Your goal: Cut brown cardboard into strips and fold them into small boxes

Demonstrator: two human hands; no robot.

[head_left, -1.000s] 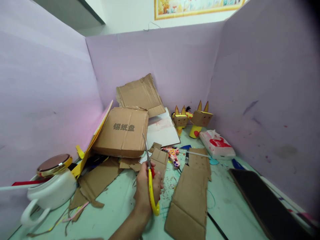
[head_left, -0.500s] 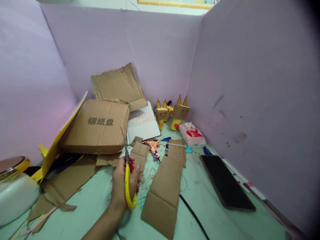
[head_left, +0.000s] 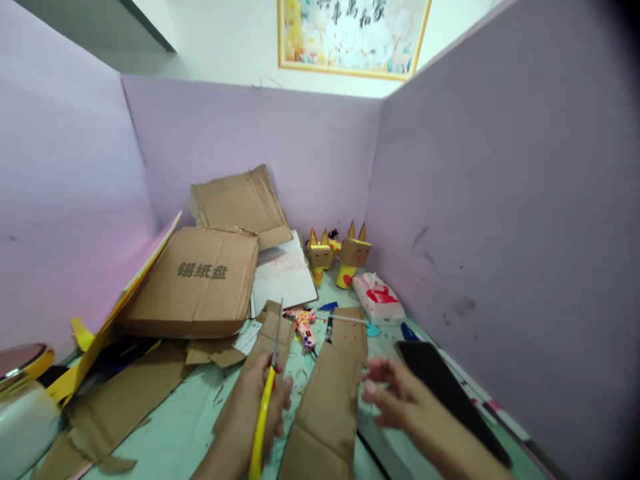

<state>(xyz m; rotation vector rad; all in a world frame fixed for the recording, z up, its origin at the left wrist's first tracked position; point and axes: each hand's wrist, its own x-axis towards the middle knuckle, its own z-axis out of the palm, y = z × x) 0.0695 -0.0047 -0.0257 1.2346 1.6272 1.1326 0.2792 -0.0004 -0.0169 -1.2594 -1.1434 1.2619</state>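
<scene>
My left hand (head_left: 246, 402) is closed around a pair of scissors (head_left: 262, 420) with yellow and red handles, its blades pointing away from me. To its right lies a long creased strip of brown cardboard (head_left: 323, 410). My right hand (head_left: 395, 392) hovers by the strip's right edge, fingers loosely curled and apart, holding nothing. Under and behind my left hand is another narrow cardboard piece (head_left: 267, 340). A flower-patterned glue gun (head_left: 304, 327) rests beyond, between the cardboard pieces. Further back stand cardboard-headed figures with pointed ears (head_left: 354, 253) and yellow bodies.
A cardboard box (head_left: 200, 293) and a leaning cardboard sheet (head_left: 240, 203) fill the back left. At the right are a tissue pack (head_left: 379, 300) and a dark phone-like slab (head_left: 445, 393). Cardboard scraps (head_left: 120, 393) and a white rounded object (head_left: 27, 427) lie left. Purple panels surround the table.
My right hand has come into view from the right, beside the cardboard strip. My left hand still grips the scissors, now lower in view. The view has tilted up, showing a framed picture.
</scene>
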